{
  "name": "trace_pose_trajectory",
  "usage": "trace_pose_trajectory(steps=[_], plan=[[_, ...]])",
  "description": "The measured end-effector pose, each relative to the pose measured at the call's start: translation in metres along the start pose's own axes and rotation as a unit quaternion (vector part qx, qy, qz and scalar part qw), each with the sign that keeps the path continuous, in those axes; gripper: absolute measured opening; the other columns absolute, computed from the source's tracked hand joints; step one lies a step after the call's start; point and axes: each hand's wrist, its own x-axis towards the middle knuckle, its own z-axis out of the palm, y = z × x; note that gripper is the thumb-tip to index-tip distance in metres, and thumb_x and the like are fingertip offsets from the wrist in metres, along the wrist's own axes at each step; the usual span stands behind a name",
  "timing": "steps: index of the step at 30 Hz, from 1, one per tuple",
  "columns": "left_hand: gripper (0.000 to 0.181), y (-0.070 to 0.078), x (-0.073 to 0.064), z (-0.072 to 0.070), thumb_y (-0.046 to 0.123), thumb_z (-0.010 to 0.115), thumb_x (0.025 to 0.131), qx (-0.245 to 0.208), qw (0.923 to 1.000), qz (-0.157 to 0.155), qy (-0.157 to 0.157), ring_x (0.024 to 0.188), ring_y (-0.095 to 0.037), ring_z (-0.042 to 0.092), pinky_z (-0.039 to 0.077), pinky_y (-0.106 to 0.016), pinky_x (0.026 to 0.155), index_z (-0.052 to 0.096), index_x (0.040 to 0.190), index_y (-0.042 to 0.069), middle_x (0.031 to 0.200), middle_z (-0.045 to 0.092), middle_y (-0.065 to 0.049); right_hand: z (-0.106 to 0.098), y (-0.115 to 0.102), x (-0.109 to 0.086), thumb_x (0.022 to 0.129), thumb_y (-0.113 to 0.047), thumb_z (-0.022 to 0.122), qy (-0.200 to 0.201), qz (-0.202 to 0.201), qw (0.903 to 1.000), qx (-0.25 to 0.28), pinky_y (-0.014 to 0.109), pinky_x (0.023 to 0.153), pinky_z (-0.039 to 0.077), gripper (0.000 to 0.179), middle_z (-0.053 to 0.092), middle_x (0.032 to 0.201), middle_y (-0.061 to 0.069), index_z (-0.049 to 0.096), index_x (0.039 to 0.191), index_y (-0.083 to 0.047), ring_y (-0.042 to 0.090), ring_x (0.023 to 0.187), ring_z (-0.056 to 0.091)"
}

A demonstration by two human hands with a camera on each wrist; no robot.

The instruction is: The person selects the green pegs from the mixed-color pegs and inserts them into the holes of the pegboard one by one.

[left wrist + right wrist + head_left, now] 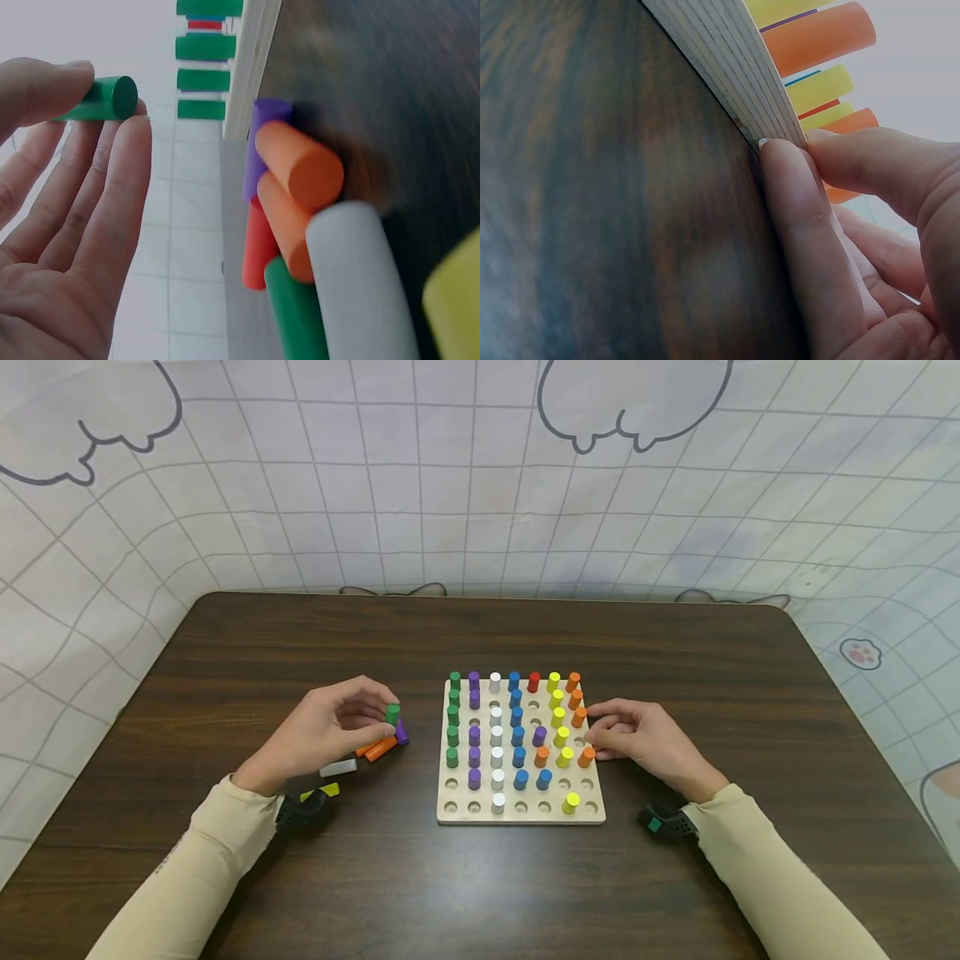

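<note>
Thumb and fingertips of my left hand (322,727) pinch a green peg (393,714), lifted above the table left of the wooden pegboard (532,819). In the left wrist view, the round end of that green peg (124,97) shows past the fingertips. My right hand (637,739) holds the board's right edge, thumb at the top rim and a finger along the side (735,82). Colored pegs stand upright in the board, among them a green column (453,715) at the left and an orange peg (587,757) near the right thumb. Some holes are bare.
Loose pegs lie under and beside my left hand: orange (381,749), purple (402,732), white (337,768) and yellow (320,792). A red peg (259,244) and a green one (296,307) also show in the left wrist view. The dark wooden table (495,893) surrounds the board.
</note>
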Motion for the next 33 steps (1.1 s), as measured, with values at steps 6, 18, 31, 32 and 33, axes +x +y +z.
trace_pose_trajectory(steps=[6,18,31,32,33], plan=[[0.032,0.005,0.000,0.007,0.018,0.081,0.091,-0.007,0.9999,0.011,-0.005,0.101,-0.010,0.071,0.059,-0.019,0.091,0.066,0.119,0.021,0.113,0.071,0.001,-0.001,-0.001,-0.001,0.095,-0.029,0.077,0.001,0.003,1.0000,-0.002,0.028,0.083,0.064,0.056,0.076,0.112,0.011,0.057,0.142,-0.006,0.010,0.093,0.076],[0.033,0.018,0.000,0.020,0.016,0.083,0.088,-0.022,0.9991,0.025,-0.028,0.099,-0.010,0.072,0.060,-0.022,0.089,0.066,0.115,0.023,0.110,0.073,0.003,0.001,0.000,0.001,0.094,-0.028,0.077,0.002,0.003,1.0000,0.007,0.029,0.083,0.064,0.055,0.076,0.111,0.011,0.058,0.141,-0.006,0.011,0.093,0.076],[0.030,0.024,0.002,0.031,0.014,0.081,0.090,-0.019,0.9983,0.027,-0.049,0.100,-0.010,0.073,0.061,-0.025,0.088,0.066,0.114,0.023,0.109,0.074,0.005,0.002,-0.001,0.000,0.095,-0.028,0.076,0.002,0.006,1.0000,0.002,0.029,0.083,0.064,0.054,0.076,0.113,0.012,0.058,0.141,-0.005,0.011,0.092,0.076],[0.030,0.024,0.002,0.031,0.014,0.081,0.090,-0.017,0.9983,0.027,-0.049,0.100,-0.009,0.073,0.061,-0.025,0.089,0.066,0.114,0.023,0.109,0.074,0.005,0.002,-0.002,0.000,0.095,-0.028,0.077,0.003,0.009,1.0000,-0.001,0.029,0.083,0.064,0.054,0.076,0.113,0.012,0.058,0.141,-0.006,0.012,0.092,0.076],[0.030,0.025,0.002,0.031,0.014,0.081,0.090,-0.015,0.9983,0.028,-0.049,0.100,-0.009,0.073,0.061,-0.025,0.089,0.066,0.114,0.023,0.109,0.074,0.006,0.002,-0.003,0.000,0.095,-0.028,0.077,0.005,0.010,0.9999,-0.003,0.028,0.083,0.064,0.053,0.076,0.112,0.011,0.059,0.140,-0.007,0.012,0.092,0.076]])
